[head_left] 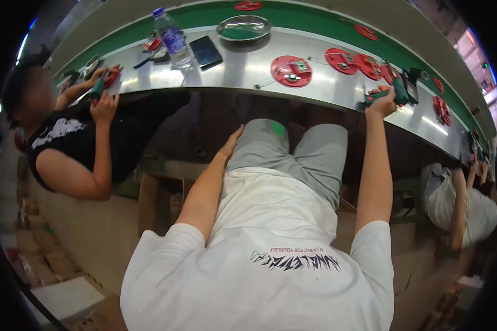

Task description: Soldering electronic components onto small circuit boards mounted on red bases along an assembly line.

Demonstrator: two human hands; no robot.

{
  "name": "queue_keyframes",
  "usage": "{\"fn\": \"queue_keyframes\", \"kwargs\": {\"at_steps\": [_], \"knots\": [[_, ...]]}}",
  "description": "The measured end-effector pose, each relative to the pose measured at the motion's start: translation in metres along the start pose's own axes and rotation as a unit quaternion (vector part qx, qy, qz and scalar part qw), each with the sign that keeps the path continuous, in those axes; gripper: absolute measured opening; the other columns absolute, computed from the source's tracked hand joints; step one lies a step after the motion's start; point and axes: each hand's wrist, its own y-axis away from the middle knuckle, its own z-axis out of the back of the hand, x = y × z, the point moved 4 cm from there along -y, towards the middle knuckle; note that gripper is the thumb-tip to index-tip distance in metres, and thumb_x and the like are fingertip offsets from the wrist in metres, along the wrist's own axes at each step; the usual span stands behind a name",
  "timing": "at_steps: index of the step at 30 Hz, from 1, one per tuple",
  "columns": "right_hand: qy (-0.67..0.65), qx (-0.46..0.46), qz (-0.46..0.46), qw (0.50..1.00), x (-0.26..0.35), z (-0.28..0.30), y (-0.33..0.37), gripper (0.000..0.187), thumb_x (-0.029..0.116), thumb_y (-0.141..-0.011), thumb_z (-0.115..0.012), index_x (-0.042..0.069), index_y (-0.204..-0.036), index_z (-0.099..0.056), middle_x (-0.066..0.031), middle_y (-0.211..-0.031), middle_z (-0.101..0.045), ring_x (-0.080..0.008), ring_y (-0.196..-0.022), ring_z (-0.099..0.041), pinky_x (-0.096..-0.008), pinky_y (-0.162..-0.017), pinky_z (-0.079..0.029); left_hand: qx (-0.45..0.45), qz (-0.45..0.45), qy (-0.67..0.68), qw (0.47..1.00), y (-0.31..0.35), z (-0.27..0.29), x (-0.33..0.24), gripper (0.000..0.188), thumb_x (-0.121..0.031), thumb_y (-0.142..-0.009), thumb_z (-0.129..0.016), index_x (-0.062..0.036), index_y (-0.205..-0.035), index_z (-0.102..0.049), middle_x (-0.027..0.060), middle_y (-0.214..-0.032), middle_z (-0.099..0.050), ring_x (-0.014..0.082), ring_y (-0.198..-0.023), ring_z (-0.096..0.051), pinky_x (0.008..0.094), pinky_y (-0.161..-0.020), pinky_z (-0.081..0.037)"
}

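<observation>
At two o'clock, the person's right hand point(385, 102) is clamping its fingers around a dark green, pistol-shaped power tool point(401, 94), whose narrow end is pointing toward nine o'clock; the wrapped grip is probably keeping it steady above the front edge of the brushed-metal bench point(232, 66). Just off centre toward eleven o'clock, the left hand point(233, 142) is lying flat along the outer side of the grey-clad left thigh, fingers extended and holding nothing visible, seemingly just resting there. At one o'clock, a round red plastic disc with a small green circuit board point(291, 71) is lying alone on the metal, its thin wires trailing toward eight o'clock, presumably spaced apart for easy reach. Between one and two, two similar red discs point(341, 60) are sitting edge to edge, nearer the tool. A shallow oval steel bowl point(243, 40) is standing at twelve; at eleven, a black phone point(206, 53) and a clear, purple-labelled bottle point(172, 39) are occupying the bench, perhaps keeping clear of the discs.
</observation>
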Motion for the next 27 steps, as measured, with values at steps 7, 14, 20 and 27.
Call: {"fn": "queue_keyframes", "kwargs": {"at_steps": [7, 14, 20, 27], "knots": [[-0.002, -0.009, -0.006, 1.0, 0.003, 0.021, -0.006, 0.037, 0.029, -0.094, -0.056, -0.003, -0.078, -0.056, -0.0144, -0.064, -0.058, -0.027, -0.05, -0.057, -0.0387, -0.051, -0.051, 0.018, 0.041, 0.064, 0.997, 0.015, -0.031, 0.002, 0.07, -0.06, -0.096, -0.048, -0.0069, -0.142, -0.051, 0.0045, -0.14, -0.054, 0.0213, -0.126, -0.051, 0.0331, -0.108, -0.037], [-0.037, -0.022, -0.001, 0.999, 0.003, 0.021, -0.014, 0.033, 0.026, -0.094, -0.056, -0.003, -0.079, -0.053, -0.0131, -0.071, -0.058, -0.0263, -0.051, -0.058, -0.0406, -0.048, -0.051, -0.378, -0.347, -0.336, 0.79, 0.064, -0.041, -0.071, 0.021, -0.024, -0.088, -0.065, -0.0039, -0.091, -0.073, 0.018, -0.085, -0.071, 0.0312, -0.078, -0.071, 0.0391, -0.07, -0.054], [0.0, -0.051, -0.019, 0.998, -0.009, -0.006, -0.008, 0.036, 0.03, -0.093, -0.058, -0.001, -0.076, -0.06, -0.0109, -0.067, -0.058, -0.0256, -0.057, -0.059, -0.0384, -0.054, -0.05, -0.144, -0.493, -0.4, 0.759, 0.048, -0.183, -0.121, 0.029, -0.027, -0.095, -0.054, -0.0036, -0.103, -0.069, 0.0193, -0.082, -0.068, 0.0331, -0.071, -0.068, 0.0442, -0.06, -0.05], [0.05, -0.006, -0.059, 0.997, -0.003, 0.034, -0.038, 0.036, 0.035, -0.093, -0.058, 0.005, -0.072, -0.061, -0.0052, -0.063, -0.058, -0.0188, -0.056, -0.058, -0.0328, -0.051, -0.048, -0.014, -0.028, -0.195, 0.98, 0.014, -0.27, -0.05, 0.105, -0.076, -0.09, -0.035, 0.0106, -0.148, -0.028, 0.0293, -0.155, -0.028, 0.0342, -0.148, -0.022, 0.0401, -0.121, -0.019]]}}
